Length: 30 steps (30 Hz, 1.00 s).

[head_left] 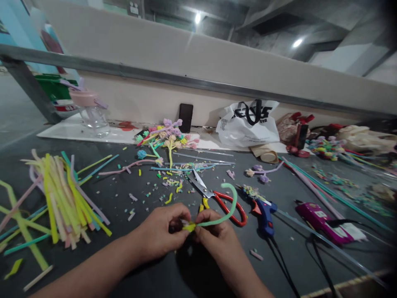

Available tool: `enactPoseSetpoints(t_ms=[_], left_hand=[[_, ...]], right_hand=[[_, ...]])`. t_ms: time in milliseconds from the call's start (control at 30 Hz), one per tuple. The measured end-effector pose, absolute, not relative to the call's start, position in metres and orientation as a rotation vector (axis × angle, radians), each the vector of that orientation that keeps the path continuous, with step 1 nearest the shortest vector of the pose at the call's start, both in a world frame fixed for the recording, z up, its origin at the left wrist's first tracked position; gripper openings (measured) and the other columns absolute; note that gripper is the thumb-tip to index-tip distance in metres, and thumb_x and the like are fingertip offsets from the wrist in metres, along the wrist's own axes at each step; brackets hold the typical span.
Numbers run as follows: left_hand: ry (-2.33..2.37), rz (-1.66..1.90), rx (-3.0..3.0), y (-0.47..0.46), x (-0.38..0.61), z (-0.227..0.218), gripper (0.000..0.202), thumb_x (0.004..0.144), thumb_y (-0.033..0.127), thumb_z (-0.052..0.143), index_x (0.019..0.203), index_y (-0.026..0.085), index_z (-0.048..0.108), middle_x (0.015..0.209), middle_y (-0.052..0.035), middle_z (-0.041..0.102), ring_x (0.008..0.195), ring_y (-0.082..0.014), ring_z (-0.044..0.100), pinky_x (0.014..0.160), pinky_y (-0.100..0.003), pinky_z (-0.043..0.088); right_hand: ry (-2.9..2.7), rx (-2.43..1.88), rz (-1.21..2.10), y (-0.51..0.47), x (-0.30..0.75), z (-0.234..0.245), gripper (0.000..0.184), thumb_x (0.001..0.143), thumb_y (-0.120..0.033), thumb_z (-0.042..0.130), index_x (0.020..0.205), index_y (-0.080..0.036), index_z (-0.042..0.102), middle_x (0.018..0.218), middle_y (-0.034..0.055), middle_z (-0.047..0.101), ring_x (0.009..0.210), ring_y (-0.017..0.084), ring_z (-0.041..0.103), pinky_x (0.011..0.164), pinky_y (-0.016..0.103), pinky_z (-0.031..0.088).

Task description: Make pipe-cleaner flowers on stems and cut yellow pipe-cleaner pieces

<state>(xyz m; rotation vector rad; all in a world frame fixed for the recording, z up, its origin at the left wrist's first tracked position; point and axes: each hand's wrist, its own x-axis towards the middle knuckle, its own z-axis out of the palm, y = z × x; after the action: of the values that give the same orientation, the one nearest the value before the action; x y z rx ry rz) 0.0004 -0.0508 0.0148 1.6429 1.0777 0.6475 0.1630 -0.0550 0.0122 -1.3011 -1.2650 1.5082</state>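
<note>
My left hand (163,227) and my right hand (218,240) meet at the front middle of the table, fingertips almost touching. The left fingers pinch a small yellow piece (188,227). Between thumb and forefinger of the right hand is a mint-green pipe cleaner (229,213), its free end curling up and back. It meets the yellow piece at the fingertips; how they join is hidden. Just beyond lie scissors (214,194) with red handles, blades apart. A blue hot glue gun (266,217) rests right of them, its nozzle end among crumbs.
A pile of pipe cleaners (62,198) lies left. Finished-looking fuzzy flowers (170,134) are heaped at the back, near a phone (186,117) and a white bag (248,124). A purple glue gun (325,221), cords and a clear glue stick (335,248) occupy the right. Scraps are scattered mid-table.
</note>
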Motion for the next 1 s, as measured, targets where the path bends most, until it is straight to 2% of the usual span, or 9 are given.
enactPoseSetpoints(t_ms=[300, 500, 600, 733, 800, 900, 1000], left_hand=[[1.098, 0.647, 1.593, -0.049, 0.002, 0.015, 0.007, 0.072, 0.021, 0.052, 0.078, 0.017, 0.052, 0.06, 0.0068, 0.044, 0.054, -0.0069, 0.04, 0.05, -0.018, 0.032], [0.999, 0.682, 1.414, -0.048, 0.0, 0.007, 0.01, 0.073, 0.021, 0.054, 0.081, 0.017, 0.052, 0.068, 0.003, 0.055, 0.061, -0.0092, 0.05, 0.056, -0.02, 0.038], [0.932, 0.689, 1.221, -0.045, -0.001, 0.004, 0.014, 0.072, 0.022, 0.058, 0.082, 0.016, 0.05, 0.065, 0.0023, 0.055, 0.059, -0.0096, 0.052, 0.055, -0.021, 0.039], [0.826, 0.75, 0.99, -0.042, -0.005, 0.001, 0.017, 0.07, 0.021, 0.062, 0.081, 0.015, 0.051, 0.065, 0.0011, 0.056, 0.052, -0.0077, 0.053, 0.051, -0.019, 0.039], [0.744, 0.783, 0.886, -0.041, -0.007, 0.001, 0.018, 0.07, 0.02, 0.063, 0.082, 0.015, 0.051, 0.07, -0.001, 0.059, 0.05, -0.0067, 0.052, 0.05, -0.019, 0.039], [0.649, 0.794, 0.773, -0.041, -0.009, 0.002, 0.018, 0.071, 0.02, 0.062, 0.084, 0.014, 0.05, 0.075, -0.0038, 0.061, 0.051, -0.0062, 0.052, 0.051, -0.019, 0.04], [0.65, 0.791, 0.724, -0.041, -0.01, 0.005, 0.016, 0.072, 0.018, 0.061, 0.084, 0.015, 0.05, 0.076, -0.0046, 0.062, 0.05, -0.006, 0.052, 0.05, -0.018, 0.04]], right_hand=[[-1.344, -1.248, 1.512, -0.055, 0.166, 0.015, 0.015, 0.071, -0.031, 0.058, 0.072, -0.017, 0.052, 0.056, -0.0035, 0.051, 0.056, 0.012, 0.047, 0.055, 0.022, 0.033], [-1.368, -1.194, 1.522, -0.055, 0.168, 0.012, 0.016, 0.077, -0.032, 0.054, 0.075, -0.016, 0.053, 0.058, -0.0024, 0.052, 0.059, 0.013, 0.048, 0.058, 0.024, 0.034], [-1.325, -1.135, 1.572, -0.056, 0.171, 0.015, 0.023, 0.079, -0.039, 0.052, 0.087, -0.017, 0.054, 0.063, -0.0013, 0.054, 0.062, 0.014, 0.05, 0.06, 0.025, 0.035], [-1.246, -0.968, 1.62, -0.056, 0.181, 0.017, 0.047, 0.072, -0.051, 0.058, 0.107, -0.02, 0.05, 0.075, 0.0014, 0.056, 0.062, 0.014, 0.05, 0.061, 0.026, 0.036], [-1.195, -0.934, 1.574, -0.054, 0.185, 0.015, 0.042, 0.073, -0.051, 0.057, 0.101, -0.02, 0.053, 0.071, 0.0002, 0.054, 0.059, 0.012, 0.046, 0.057, 0.024, 0.034], [-1.164, -1.049, 1.469, -0.053, 0.19, 0.009, 0.026, 0.08, -0.044, 0.052, 0.078, -0.018, 0.056, 0.059, -0.0029, 0.046, 0.052, 0.009, 0.039, 0.05, 0.021, 0.028], [-1.289, -1.17, 1.382, -0.054, 0.189, 0.007, 0.035, 0.08, -0.046, 0.05, 0.06, -0.017, 0.048, 0.051, -0.0052, 0.037, 0.047, 0.008, 0.032, 0.046, 0.021, 0.023]])
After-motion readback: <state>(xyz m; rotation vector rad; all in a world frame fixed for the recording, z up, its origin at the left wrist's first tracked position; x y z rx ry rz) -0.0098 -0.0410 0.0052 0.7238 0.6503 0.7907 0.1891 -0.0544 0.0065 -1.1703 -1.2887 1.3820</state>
